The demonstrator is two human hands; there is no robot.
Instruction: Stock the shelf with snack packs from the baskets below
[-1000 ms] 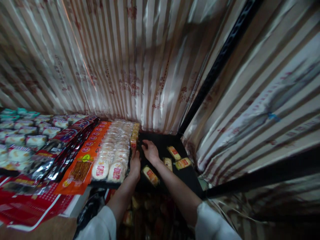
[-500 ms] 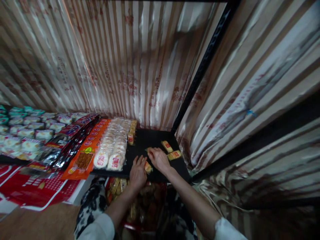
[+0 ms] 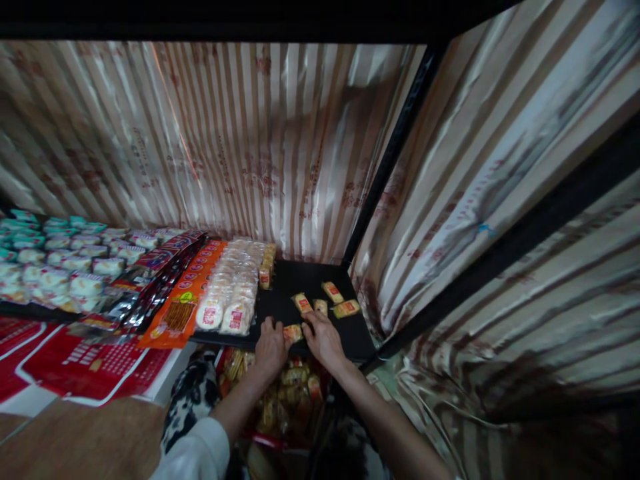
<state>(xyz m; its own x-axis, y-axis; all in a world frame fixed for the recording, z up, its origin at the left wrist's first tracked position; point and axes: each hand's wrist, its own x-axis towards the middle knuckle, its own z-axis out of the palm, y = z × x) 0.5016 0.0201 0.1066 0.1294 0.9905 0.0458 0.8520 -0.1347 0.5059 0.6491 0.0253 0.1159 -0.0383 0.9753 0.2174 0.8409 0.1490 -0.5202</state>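
A small yellow wrapped snack packet with a red label lies near the front edge of the black shelf, between my two hands. My left hand has curled fingers closed at the packet's left end. At its right end are the bent thumb and fingers of my right hand. Just beyond my right fingertips lie an upright-facing packet and a partly covered one. Two more packets rest farther right.
Left of my hands stand a row of yellow packets, rows of clear-wrapped round crackers, orange snack bags and white-green packs. A red box of loose packets sits below the shelf edge. A black post rises behind.
My right hand has drawn back toward the front edge, uncovering packets beyond it. My left fingers have curled in at the near packet. The view has tilted upward, showing more of the overhead bar.
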